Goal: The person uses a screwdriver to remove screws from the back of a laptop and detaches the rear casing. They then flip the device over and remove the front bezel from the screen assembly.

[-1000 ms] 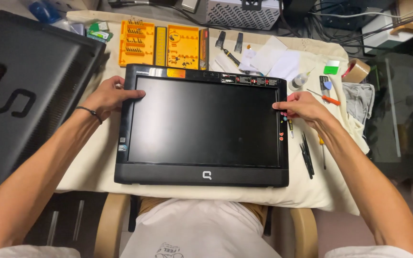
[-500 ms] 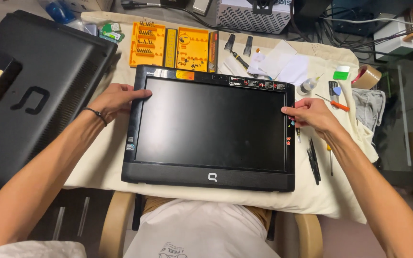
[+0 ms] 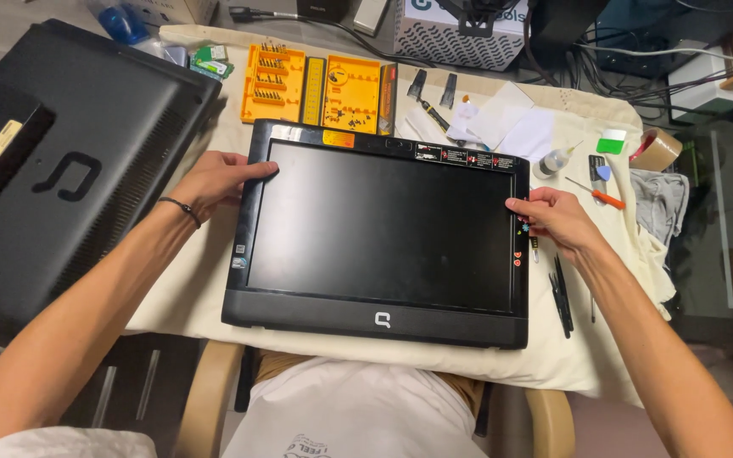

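Barely shifted: my left hand (image 3: 214, 180) and right hand (image 3: 553, 219) still grasp the monitor's (image 3: 383, 229) short edges, long axis crosswise.

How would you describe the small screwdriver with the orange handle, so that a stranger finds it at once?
Start at the large black flat-screen monitor lying on the cream cloth-covered table. Past its upper right corner, above the right hand, lies the small orange-handled screwdriver. Unlike the black tweezers below, its handle is bright orange.

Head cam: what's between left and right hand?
The black monitor lying face up; left hand grips its left bezel, right hand its right bezel. Head view shows it.
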